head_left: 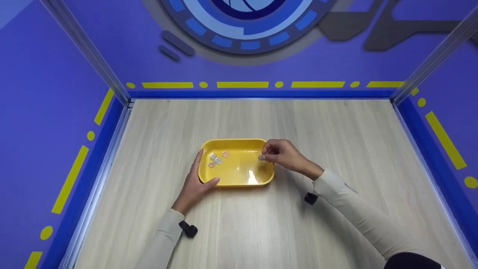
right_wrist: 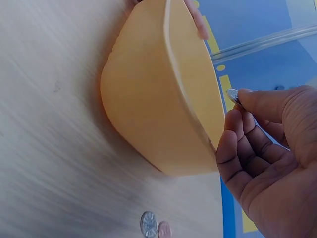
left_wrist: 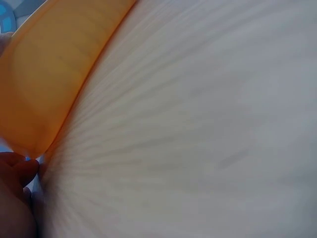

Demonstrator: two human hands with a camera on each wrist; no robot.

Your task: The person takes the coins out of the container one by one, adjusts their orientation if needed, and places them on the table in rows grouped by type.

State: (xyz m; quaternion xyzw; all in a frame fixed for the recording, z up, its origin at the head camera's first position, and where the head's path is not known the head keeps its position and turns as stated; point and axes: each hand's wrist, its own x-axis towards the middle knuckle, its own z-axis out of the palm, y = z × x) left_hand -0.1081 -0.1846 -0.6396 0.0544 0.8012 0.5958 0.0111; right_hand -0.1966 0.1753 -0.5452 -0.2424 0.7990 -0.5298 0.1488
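Currently: pinched coin [head_left: 261, 157] over the right end of the yellow tray [head_left: 233, 173]

Tray sits on the wood-grain tabletop [head_left: 239, 235], between the hands, long axis running left to right. Key relation: coin is up above rim level and, from the head view, just inside the right end wall; right hand [head_left: 286, 155] is nearer to it, left hand [head_left: 195, 181] is across at the opposite end.

Right hand pinches the coin, silver-coloured, between thumb and fingertips. Left hand grips the tray's left end, thumb at the near rim, fingers along the outer wall.

Inside, well apart from the pinched coin, silver coins [head_left: 218, 160] and copper coins [head_left: 225, 154], two of each, lie toward the left end. Right wrist view also shows a tabletop silver coin [right_wrist: 148, 224] and a tabletop copper coin [right_wrist: 164, 230] side by side, outside the tray.

Writing: small dark mark [head_left: 350, 188] on the right sleeve [head_left: 336, 188] looks like lettering, can't read it. Coin faces not legible. No brand or label visible on the tray.
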